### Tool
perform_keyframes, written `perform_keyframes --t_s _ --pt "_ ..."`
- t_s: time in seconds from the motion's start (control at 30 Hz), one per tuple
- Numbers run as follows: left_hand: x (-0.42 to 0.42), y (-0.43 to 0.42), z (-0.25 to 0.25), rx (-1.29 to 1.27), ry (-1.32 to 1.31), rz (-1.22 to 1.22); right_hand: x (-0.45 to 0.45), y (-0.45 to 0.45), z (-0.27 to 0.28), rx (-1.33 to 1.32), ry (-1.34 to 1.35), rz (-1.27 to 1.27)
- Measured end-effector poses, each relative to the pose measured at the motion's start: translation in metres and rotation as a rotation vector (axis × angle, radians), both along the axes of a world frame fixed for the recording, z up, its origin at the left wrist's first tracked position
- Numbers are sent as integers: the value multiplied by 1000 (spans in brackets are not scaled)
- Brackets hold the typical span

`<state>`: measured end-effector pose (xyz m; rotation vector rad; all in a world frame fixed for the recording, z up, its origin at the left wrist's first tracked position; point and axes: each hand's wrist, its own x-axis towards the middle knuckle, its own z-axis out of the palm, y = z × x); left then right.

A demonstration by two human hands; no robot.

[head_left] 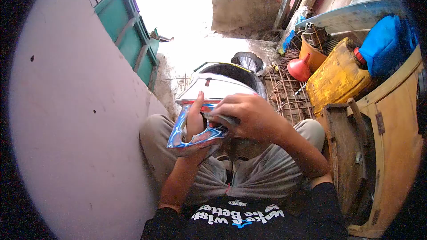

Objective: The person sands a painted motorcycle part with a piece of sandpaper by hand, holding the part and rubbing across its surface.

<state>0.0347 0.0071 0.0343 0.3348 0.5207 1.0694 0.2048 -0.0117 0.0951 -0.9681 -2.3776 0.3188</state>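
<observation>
Mid-job, I'd judge: the helmet (213, 88) sits at mid-frame, white on top, chin bar (177, 130) streaked blue, and how much is left I can't tell. The right hand (250, 114) has its fingers curled tight on a grey pad (229, 121) against it, while the left hand (194, 121) braces the opening, its full closure hidden.

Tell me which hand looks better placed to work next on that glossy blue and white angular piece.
Probably the right hand: it sits over the piece, holding what looks like a dark grey, flat pad. The left hand seems occupied supporting the piece, reaching up into its opening.
</observation>
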Motion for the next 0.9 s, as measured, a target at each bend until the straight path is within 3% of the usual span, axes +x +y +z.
perform_keyframes --t_s 0.2,0.43,0.57,0.67,0.77,0.8,0.9 --pt "12 0 38 42 -39 -41 4 11 -4 175 87 -24" --pt "4 32 -2 173 35 60 1 28 -29 164 48 -4" --pt "4 33 -15 260 242 183 -1 26 -31 210 -106 -44" --pt "-5 42 -24 207 -9 118 -1 28 -32 258 -194 -174" --pt "-15 47 -34 334 -241 25 -19 15 -51 351 -27 -14" --pt "-9 39 -25 189 -2 186 -23 9 -48 353 5 84" --pt "-9 39 -39 231 24 216 -15 20 -53 378 -54 -34"
